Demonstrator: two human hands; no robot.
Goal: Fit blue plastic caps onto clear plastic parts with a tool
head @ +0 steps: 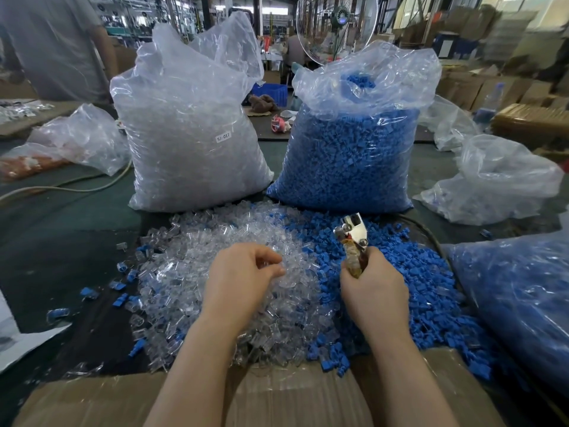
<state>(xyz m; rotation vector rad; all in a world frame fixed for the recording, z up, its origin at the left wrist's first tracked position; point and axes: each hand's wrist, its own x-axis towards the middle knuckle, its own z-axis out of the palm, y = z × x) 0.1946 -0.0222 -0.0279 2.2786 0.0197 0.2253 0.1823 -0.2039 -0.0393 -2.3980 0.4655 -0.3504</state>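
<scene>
Nearest me, a cardboard box edge runs under both forearms. Just past it, two loose heaps meet on the dark table: clear parts left and centre, blue caps right. The heaps mingle along their shared border; stray caps lie scattered off the left edge of the clear heap.

My left hand hangs over the clear heap, fingers curled down with tips at the parts; I cannot tell whether a part is pinched. My right hand grips the handles of the tool, its shiny metal head pointing up and away over the blue heap.

Bare table lies left of the heaps. At right, a bag of blue pieces borders the cap heap closely.

Behind the heaps stand two tall sacks, nearly touching: a clear sack of clear parts at left, and a blue sack of caps at right. Slack bags lie on both outer sides. A fan stands beyond.
</scene>
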